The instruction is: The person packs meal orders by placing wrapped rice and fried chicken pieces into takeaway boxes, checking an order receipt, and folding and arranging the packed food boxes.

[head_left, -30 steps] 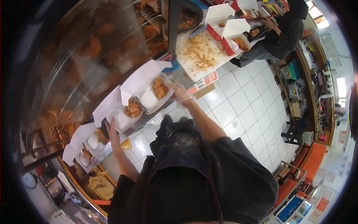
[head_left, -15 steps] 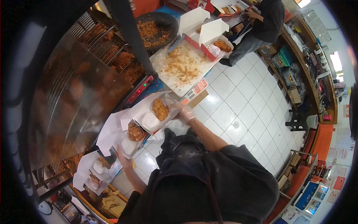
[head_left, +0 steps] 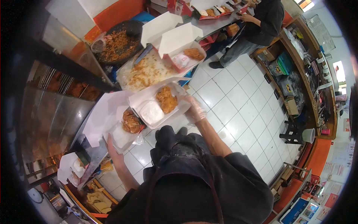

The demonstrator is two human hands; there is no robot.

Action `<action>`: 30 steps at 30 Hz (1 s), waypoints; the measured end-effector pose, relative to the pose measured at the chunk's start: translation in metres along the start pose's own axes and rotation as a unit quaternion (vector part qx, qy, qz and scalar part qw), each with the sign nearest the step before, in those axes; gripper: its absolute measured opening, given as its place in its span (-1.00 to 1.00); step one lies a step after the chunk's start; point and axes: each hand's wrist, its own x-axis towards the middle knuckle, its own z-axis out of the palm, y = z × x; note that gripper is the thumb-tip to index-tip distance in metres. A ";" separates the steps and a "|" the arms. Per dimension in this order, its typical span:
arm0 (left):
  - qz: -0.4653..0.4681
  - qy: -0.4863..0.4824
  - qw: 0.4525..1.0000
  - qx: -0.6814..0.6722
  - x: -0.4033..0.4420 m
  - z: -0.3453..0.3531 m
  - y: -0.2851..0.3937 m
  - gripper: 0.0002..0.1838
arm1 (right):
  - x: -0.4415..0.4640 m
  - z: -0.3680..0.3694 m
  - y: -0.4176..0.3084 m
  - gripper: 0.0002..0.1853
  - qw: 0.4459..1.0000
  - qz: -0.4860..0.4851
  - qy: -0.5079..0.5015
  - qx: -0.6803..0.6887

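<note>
My right hand [head_left: 194, 110], in a clear plastic glove, grips the outer side of an open takeaway box [head_left: 182, 101]. A piece of fried chicken [head_left: 166, 100] and a white wrapped bundle [head_left: 151, 112] lie in that box. My left hand [head_left: 115, 151] holds the near side of a second open box [head_left: 102, 112], whose tall white lid stands up. This one also carries fried chicken [head_left: 131, 122] beside a pale wrapped bundle [head_left: 120, 138]. The two boxes are side by side and overlap, the right one partly covering the left. The fingertips of both hands are partly hidden.
A crumb-covered white board [head_left: 143, 76] with a knife [head_left: 143, 54] lies beyond the boxes, near a dark stone mortar [head_left: 119, 44]. Another open box [head_left: 186, 59] stands there. A glass warmer [head_left: 56, 123] is at left. A co-worker [head_left: 261, 26] stands at the far counter.
The view has shifted. Both boxes, still in my hands, look larger, and the right box now overlaps the left one more. The front corner of the warmer no longer shows between boxes and board.
</note>
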 end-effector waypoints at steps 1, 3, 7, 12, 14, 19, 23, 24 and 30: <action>0.000 0.001 1.000 -0.004 -0.007 0.030 -0.001 -0.30 | -0.008 -0.008 -0.023 -0.74 1.000 -0.022 0.015 0.008; -0.010 -0.020 1.000 0.014 -0.016 0.092 -0.004 -0.36 | -0.029 -0.017 -0.068 -0.64 0.993 -0.058 0.032 0.094; -0.023 -0.065 0.998 -0.004 0.008 0.182 -0.027 -0.34 | -0.039 -0.045 -0.146 -0.50 0.979 -0.135 0.078 0.128; -0.056 -0.110 0.992 -0.010 0.029 0.302 -0.054 -0.36 | -0.015 -0.104 -0.228 -0.52 0.968 -0.188 0.070 0.149; -0.110 -0.125 0.985 -0.040 0.043 0.331 -0.071 -0.38 | -0.007 -0.114 -0.261 -0.51 0.963 -0.205 0.101 0.141; -0.093 -0.119 0.988 -0.044 0.049 0.417 -0.084 -0.44 | 0.027 -0.141 -0.325 -0.37 0.965 -0.224 0.039 0.130; -0.049 -0.085 0.995 -0.026 0.055 0.446 -0.094 -0.42 | 0.043 -0.136 -0.359 -0.38 0.968 -0.227 0.040 0.097; -0.042 -0.077 0.996 -0.025 0.057 0.449 -0.096 -0.43 | 0.047 -0.135 -0.365 -0.37 0.968 -0.233 0.042 0.088; -0.018 -0.035 0.998 -0.052 0.051 0.468 -0.099 -0.46 | 0.072 -0.134 -0.403 -0.38 0.980 -0.179 0.066 0.053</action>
